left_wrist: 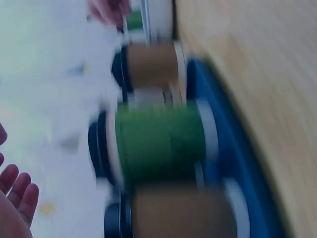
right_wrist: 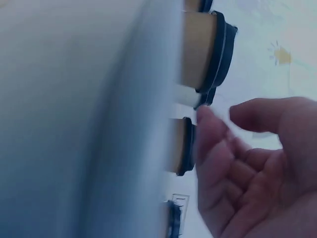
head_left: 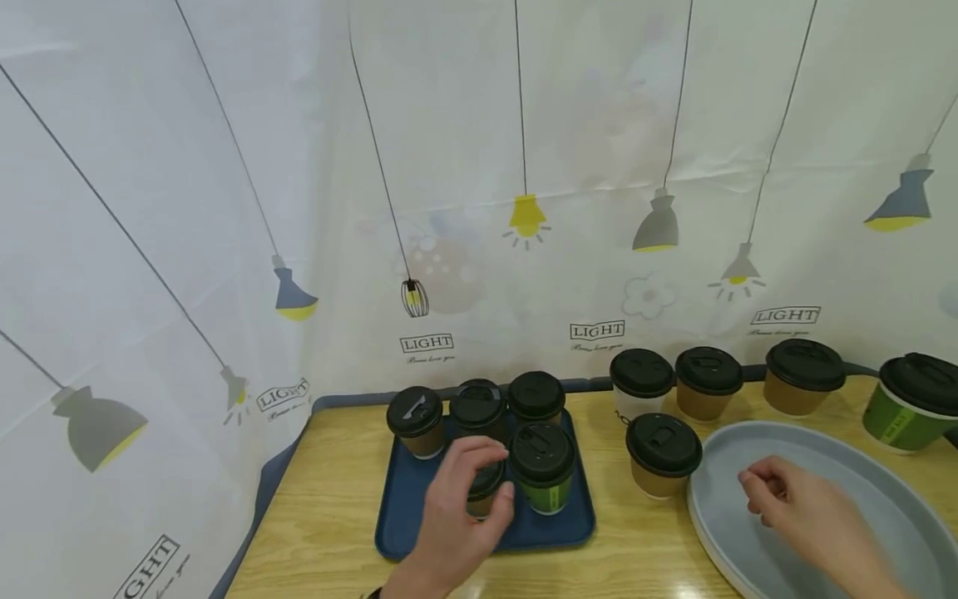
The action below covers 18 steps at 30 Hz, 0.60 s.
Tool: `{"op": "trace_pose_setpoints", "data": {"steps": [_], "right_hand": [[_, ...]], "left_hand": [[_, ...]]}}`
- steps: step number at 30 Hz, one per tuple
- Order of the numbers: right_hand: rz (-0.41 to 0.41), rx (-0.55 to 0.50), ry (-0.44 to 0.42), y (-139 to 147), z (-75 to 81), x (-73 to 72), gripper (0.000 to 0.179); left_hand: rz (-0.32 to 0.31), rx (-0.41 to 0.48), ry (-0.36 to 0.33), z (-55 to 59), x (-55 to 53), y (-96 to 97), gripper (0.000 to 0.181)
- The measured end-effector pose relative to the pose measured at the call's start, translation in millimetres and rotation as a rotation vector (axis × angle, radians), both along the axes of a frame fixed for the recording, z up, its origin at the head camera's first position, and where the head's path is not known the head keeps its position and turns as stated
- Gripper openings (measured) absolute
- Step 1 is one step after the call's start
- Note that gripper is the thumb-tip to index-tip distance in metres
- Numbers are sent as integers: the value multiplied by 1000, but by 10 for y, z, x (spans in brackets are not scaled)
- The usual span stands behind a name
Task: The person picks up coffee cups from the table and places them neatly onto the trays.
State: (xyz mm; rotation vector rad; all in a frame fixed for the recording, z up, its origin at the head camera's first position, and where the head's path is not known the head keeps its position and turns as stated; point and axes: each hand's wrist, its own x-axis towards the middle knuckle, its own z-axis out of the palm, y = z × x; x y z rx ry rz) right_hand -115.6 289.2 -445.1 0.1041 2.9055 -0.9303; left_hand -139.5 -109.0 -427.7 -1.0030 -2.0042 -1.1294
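Note:
Over the blue rectangular tray (head_left: 389,532), my left hand (head_left: 460,503) is held with thumb and fingers apart in a loose curve. It partly covers a black-lidded brown paper cup (head_left: 485,489). A green cup (head_left: 544,478) with a black lid stands just right of that one on the tray. The left wrist view is blurred, with the fingers (left_wrist: 22,191) off to the side of the cups. My right hand (head_left: 804,507) hovers over the grey round tray (head_left: 729,466), fingers loosely curled and nothing in them. In the right wrist view, thumb and fingertips stand apart.
Three lidded cups, including a brown one (head_left: 417,443), stand along the blue tray's back. Between the trays is a short brown cup (head_left: 662,457). Behind the round tray stand a white cup (head_left: 636,403), brown cups and a green cup (head_left: 901,412), near the printed curtain (head_left: 479,166).

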Motion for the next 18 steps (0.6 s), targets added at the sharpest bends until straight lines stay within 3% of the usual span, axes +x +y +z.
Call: {"op": "trace_pose_setpoints", "data": {"steps": [2,4,7,9,11,14,16,18], "right_hand": [[-10,22,-45,81,-12,-15,38],[-16,35,-86,136,-16,-18,40],[-26,39,-125,181,1,0,43],[-34,37,-128,191,27,14,45],[-31,36,-122,191,56,24,47],[-27,44,-109,184,91,32,48],[-24,50,-96,183,105,35,47],[-29,56,-83,189,114,38,45]], "left_hand": [[-108,-27,25,-29,51,223,35],[-208,-71,1,-74,111,445,37],[-313,-144,-181,-154,193,757,44],[-333,-158,-389,-218,217,943,51],[-306,-125,-613,-281,211,1108,59],[-207,-11,-859,-377,161,1325,75],[-136,71,-960,-436,121,1445,85],[-85,127,-1009,-499,69,1558,94]]}}
